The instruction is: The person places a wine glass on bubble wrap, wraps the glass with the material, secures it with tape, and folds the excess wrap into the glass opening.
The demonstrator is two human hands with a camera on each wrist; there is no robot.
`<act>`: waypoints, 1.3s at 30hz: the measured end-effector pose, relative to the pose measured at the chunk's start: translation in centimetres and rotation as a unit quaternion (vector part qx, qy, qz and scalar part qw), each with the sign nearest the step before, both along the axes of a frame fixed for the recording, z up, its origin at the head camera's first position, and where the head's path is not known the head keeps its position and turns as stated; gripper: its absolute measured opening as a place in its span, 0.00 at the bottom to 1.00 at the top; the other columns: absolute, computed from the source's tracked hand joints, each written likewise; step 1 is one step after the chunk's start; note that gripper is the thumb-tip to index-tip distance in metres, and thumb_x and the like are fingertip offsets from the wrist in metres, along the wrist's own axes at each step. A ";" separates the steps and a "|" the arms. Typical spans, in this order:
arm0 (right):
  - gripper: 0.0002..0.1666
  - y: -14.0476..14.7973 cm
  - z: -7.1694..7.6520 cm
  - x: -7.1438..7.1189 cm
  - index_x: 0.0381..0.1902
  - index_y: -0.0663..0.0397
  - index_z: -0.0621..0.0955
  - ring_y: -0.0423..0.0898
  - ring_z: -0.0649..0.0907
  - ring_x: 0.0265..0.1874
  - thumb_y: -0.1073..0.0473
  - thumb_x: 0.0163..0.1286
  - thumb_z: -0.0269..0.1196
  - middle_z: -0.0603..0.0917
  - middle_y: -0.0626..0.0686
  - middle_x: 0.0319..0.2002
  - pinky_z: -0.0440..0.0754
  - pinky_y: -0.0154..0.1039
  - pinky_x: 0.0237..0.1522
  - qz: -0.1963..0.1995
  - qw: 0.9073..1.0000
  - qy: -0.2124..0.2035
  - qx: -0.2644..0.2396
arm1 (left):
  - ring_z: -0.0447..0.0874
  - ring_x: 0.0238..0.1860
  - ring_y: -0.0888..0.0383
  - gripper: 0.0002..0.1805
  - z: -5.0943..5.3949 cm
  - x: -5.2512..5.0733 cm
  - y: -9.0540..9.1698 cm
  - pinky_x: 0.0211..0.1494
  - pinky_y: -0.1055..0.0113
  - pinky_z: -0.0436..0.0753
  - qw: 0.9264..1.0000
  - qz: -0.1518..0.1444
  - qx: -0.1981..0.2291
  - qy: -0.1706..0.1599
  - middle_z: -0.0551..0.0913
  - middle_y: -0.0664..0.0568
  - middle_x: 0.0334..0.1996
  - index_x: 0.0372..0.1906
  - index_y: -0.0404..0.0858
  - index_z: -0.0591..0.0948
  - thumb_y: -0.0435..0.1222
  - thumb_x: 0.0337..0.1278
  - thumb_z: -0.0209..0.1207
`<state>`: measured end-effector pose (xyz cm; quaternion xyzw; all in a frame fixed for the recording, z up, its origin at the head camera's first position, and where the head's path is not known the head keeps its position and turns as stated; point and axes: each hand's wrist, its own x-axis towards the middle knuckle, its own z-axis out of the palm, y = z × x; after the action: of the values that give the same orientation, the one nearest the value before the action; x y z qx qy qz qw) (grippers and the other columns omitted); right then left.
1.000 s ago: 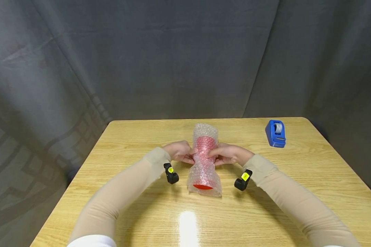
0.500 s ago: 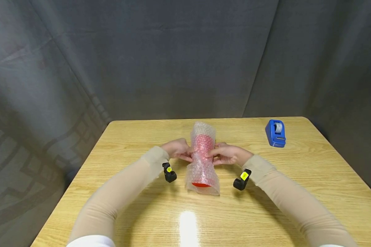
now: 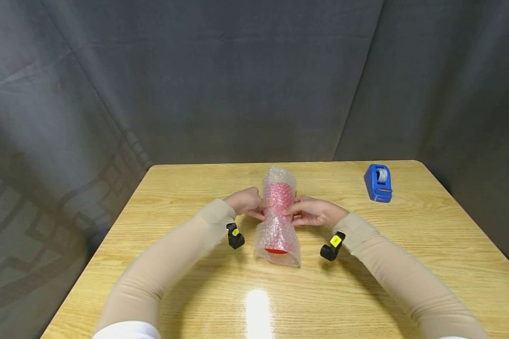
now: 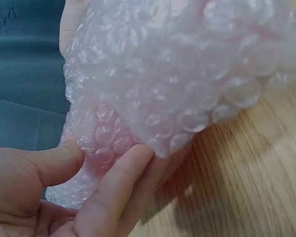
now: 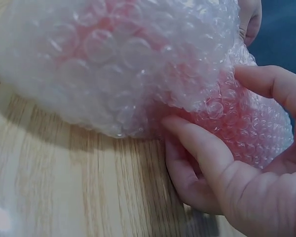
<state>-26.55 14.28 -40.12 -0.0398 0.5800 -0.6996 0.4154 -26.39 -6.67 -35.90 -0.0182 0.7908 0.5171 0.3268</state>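
Note:
A red, vase-like object (image 3: 276, 251) lies on the table inside clear bubble wrap (image 3: 278, 235), its near end showing bare red. The wrapped bundle is narrow in the middle and flares toward me. From the left, my left hand (image 3: 247, 201) grips the narrow part, thumb on top and fingers beneath. My right hand (image 3: 315, 211) holds the same part from the right, its thumb pressing the wrap. In the left wrist view, the thumb (image 4: 64, 160) and fingers (image 4: 116, 190) pinch the bubble film. The right wrist view shows the right fingers (image 5: 202, 148) curled under it.
At the back right of the wooden table (image 3: 203, 292) stands a blue tape dispenser (image 3: 378, 184) with a roll of clear tape. A dark grey curtain (image 3: 237, 84) hangs behind the table and along its sides.
Over the last second the bundle has shifted slightly left and away from me. The left hand has moved up a little with it; the right hand has barely moved.

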 end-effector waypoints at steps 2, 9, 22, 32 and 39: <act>0.14 0.0 0.1 0.0 0.52 0.64 0.65 0.47 0.81 0.39 0.71 0.69 0.51 0.76 0.58 0.41 0.86 0.37 0.47 0.004 1.000 -0.001 0.001 | 0.79 0.29 0.56 0.21 0.0 0.0 0.0 0.40 0.70 0.87 1.000 -0.001 -0.001 0.000 0.76 0.43 0.31 0.59 0.21 0.63 0.29 0.68 0.53; 0.38 -0.4 0.1 -0.2 0.72 0.61 0.44 0.52 0.78 0.48 0.49 0.77 0.46 0.66 0.65 0.55 0.84 0.42 0.53 0.005 1.000 -0.019 0.008 | 0.79 0.30 0.56 0.20 0.0 0.1 -0.1 0.41 0.69 0.87 1.000 -0.007 -0.011 0.003 0.76 0.44 0.31 0.58 0.23 0.64 0.31 0.69 0.53; 0.36 -1.1 0.1 -0.1 0.71 0.64 0.48 0.50 0.79 0.43 0.49 0.77 0.45 0.66 0.64 0.52 0.87 0.37 0.45 -0.016 0.998 -0.010 0.052 | 0.78 0.29 0.57 0.19 -0.1 0.1 0.0 0.39 0.70 0.87 1.000 -0.010 -0.021 0.008 0.76 0.45 0.30 0.55 0.22 0.67 0.33 0.69 0.53; 0.12 -1.6 0.7 -0.2 0.31 0.52 0.72 0.38 0.75 0.24 0.51 0.68 0.53 0.75 0.44 0.22 0.79 0.30 0.33 -0.046 0.980 0.087 0.175 | 0.79 0.29 0.57 0.19 0.2 0.1 0.1 0.38 0.70 0.87 0.999 -0.017 -0.040 0.015 0.77 0.45 0.31 0.56 0.24 0.67 0.33 0.69 0.54; 0.33 -1.4 1.7 -0.4 0.59 0.54 0.52 0.42 0.77 0.25 0.56 0.66 0.57 0.74 0.51 0.27 0.84 0.32 0.30 -0.068 0.980 0.083 0.166 | 0.79 0.26 0.58 0.17 0.4 0.2 0.1 0.37 0.70 0.87 0.998 -0.026 -0.044 0.024 0.77 0.46 0.29 0.52 0.24 0.71 0.34 0.69 0.55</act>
<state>-27.00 12.89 -38.46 0.0109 0.7222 -0.6141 0.3181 -26.23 -6.55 -35.50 0.0001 0.8205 0.4735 0.3203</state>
